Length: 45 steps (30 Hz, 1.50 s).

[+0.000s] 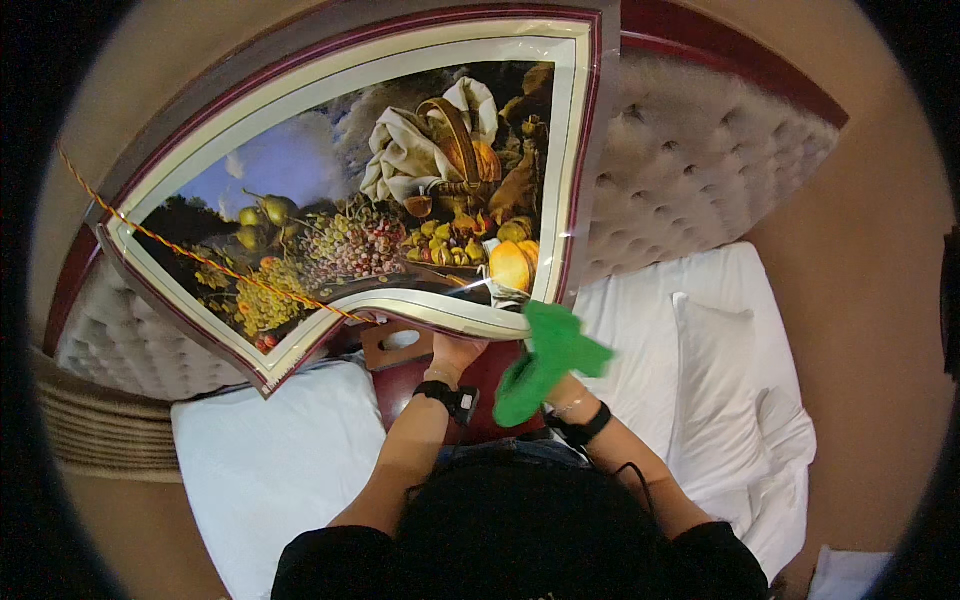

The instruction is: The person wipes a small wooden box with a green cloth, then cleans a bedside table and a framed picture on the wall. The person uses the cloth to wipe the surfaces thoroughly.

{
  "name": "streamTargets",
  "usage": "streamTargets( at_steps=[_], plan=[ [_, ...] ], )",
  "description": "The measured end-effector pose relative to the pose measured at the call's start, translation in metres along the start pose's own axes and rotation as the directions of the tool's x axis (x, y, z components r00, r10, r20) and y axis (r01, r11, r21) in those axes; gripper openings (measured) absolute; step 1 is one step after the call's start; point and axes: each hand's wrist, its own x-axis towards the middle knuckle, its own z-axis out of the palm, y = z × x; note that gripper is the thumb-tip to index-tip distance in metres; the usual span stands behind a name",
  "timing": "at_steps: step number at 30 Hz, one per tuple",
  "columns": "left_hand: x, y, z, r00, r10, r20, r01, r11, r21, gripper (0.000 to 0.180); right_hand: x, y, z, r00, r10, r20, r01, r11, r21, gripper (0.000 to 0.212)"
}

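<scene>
A large picture (pixel 330 215) of fruit and a basket, with a pale border and dark red edging, fills the upper left and middle. Its surface is glossy, and its lower edge looks bent in this wide view. My left hand (pixel 460 355) is raised to that lower edge; its fingers are hidden there, so whether they grip it I cannot tell. In my right hand (pixel 572 393) is a green cloth (pixel 545 365), slightly blurred, its top at the picture's lower right corner. The cloth covers most of that hand's fingers.
A twisted orange cord (pixel 230 267) slants across the picture's left side. Behind are tufted grey headboards (pixel 700 150). White beds (pixel 275 450) lie on both sides, with a dark red surface (pixel 400 388) between them and a brown box with an oval opening (pixel 378 350).
</scene>
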Motion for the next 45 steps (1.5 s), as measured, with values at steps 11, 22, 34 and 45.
streamTargets(
  at_steps=[11,22,34,45],
  plan=[
    [-0.066,0.039,0.016,0.996,0.029,0.082,-0.049,0.965,0.256,0.056,0.043,-0.028,0.111,0.841,0.451,0.298,-0.334,0.867,-0.371,0.061],
    [-0.054,0.035,0.026,0.784,0.074,0.616,-0.554,0.531,0.642,0.049,0.031,-0.038,0.069,0.791,0.568,0.226,-0.384,0.750,-0.539,0.057],
    [-0.073,0.029,0.052,0.882,-0.100,0.461,-0.017,0.970,0.241,0.052,0.017,0.007,0.041,0.855,0.511,-0.083,-0.472,0.704,-0.531,0.060],
    [-0.070,0.023,0.038,0.631,0.102,0.769,-0.439,-0.770,0.463,0.042,-0.004,0.037,0.029,0.570,0.763,-0.304,-0.580,0.636,0.509,0.087]
  ],
)
